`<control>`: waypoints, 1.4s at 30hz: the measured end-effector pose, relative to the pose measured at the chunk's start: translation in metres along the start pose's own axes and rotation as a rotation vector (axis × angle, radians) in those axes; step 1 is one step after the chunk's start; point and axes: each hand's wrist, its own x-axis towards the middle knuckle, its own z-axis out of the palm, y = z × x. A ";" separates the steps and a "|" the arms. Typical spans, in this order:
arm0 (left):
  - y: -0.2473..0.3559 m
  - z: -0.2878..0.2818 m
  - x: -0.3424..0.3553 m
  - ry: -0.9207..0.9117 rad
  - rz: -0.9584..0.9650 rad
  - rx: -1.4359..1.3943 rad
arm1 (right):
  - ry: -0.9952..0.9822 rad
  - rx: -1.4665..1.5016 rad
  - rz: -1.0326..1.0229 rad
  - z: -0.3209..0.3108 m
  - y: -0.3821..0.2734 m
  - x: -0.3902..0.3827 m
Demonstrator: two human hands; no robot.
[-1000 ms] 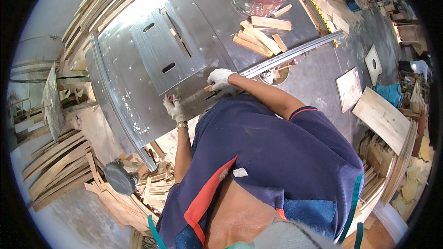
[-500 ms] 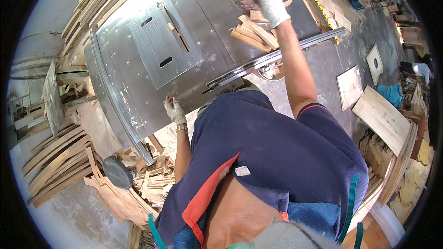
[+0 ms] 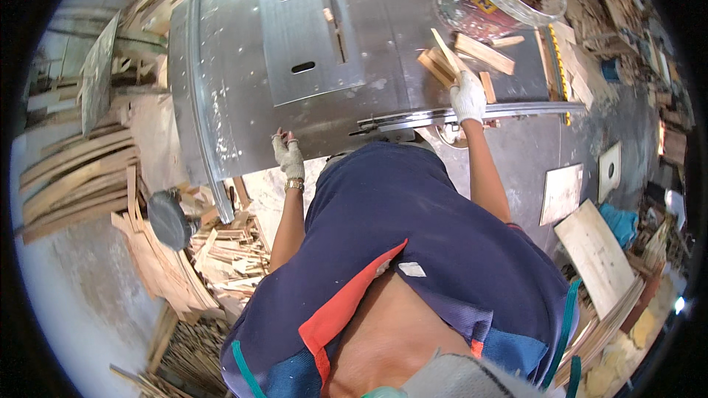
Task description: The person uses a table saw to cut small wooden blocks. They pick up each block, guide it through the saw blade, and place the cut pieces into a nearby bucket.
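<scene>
My right hand [image 3: 468, 97], in a white glove with bare fingertips, grips a thin wood strip [image 3: 445, 51] that points up and away. Beneath and beside it, several short wood blocks [image 3: 483, 54] lie on the dark metal saw table [image 3: 228, 66]. At the table's near edge my left hand [image 3: 288, 156], in a similar glove with a watch at the wrist, is open, with its fingertips apart and nothing seen in it. Ahead of it, a lighter metal insert plate [image 3: 295, 44] has a long narrow slot with a small wood piece [image 3: 328, 15] in it.
A paint-stained bucket [image 3: 479, 0] stands beyond the blocks. A metal rail [image 3: 516, 109] crosses the table's right side; another rail [image 3: 198, 88] runs along its left. Scrap wood [image 3: 232, 254] is heaped below left, near a round dark stool [image 3: 169, 220]. Boards [image 3: 597, 250] lean at right.
My right hand has come back from the bucket to the blocks and taken hold of a wood strip. The view has shifted, and my left hand stays by the near table edge.
</scene>
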 end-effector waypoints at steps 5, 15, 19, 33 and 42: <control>0.026 0.000 -0.009 -0.051 0.018 0.085 | -0.356 0.317 -0.174 -0.010 -0.093 -0.012; 0.086 0.039 0.023 -0.382 0.721 0.717 | -0.222 0.462 -0.272 0.047 -0.163 0.003; 0.073 0.058 0.062 -0.389 0.816 0.856 | -0.352 0.409 -0.158 0.037 -0.131 -0.004; 0.084 0.062 0.046 -0.655 0.910 0.763 | -0.620 -0.115 -0.499 0.028 -0.135 -0.061; 0.085 0.053 0.037 -0.638 0.836 0.746 | -0.689 -0.042 -0.472 0.048 -0.138 -0.056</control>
